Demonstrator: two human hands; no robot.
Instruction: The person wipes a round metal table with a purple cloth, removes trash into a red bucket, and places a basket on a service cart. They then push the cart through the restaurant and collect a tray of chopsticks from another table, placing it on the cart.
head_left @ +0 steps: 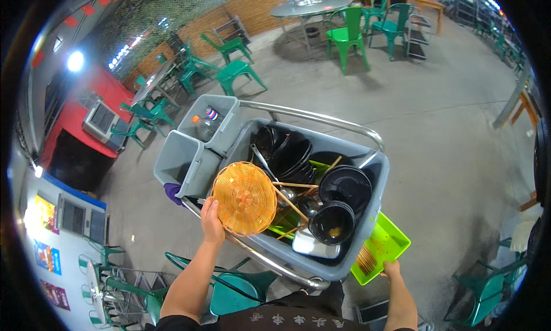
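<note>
My left hand (213,221) grips the rim of a round orange wicker basket (244,198), held over the left part of a grey cart tub (376,187). My right hand (392,268) is closed on the edge of a lime-green plastic tray (393,237) at the tub's right end. Thin brown sticks (366,260) lie in that tray. Inside the tub are stacked black bowls (293,156), a black plate (345,187), more black bowls (332,223), a white dish (313,244) and several wooden sticks (293,202). Another green tray is partly hidden under them.
Two grey bins (179,159) hang at the cart's left end, one with plastic bottles (205,127). A metal rail (321,117) edges the cart. Green metal chairs (346,38) and a round table (310,6) stand beyond on the concrete floor. A teal stool (235,293) is close below.
</note>
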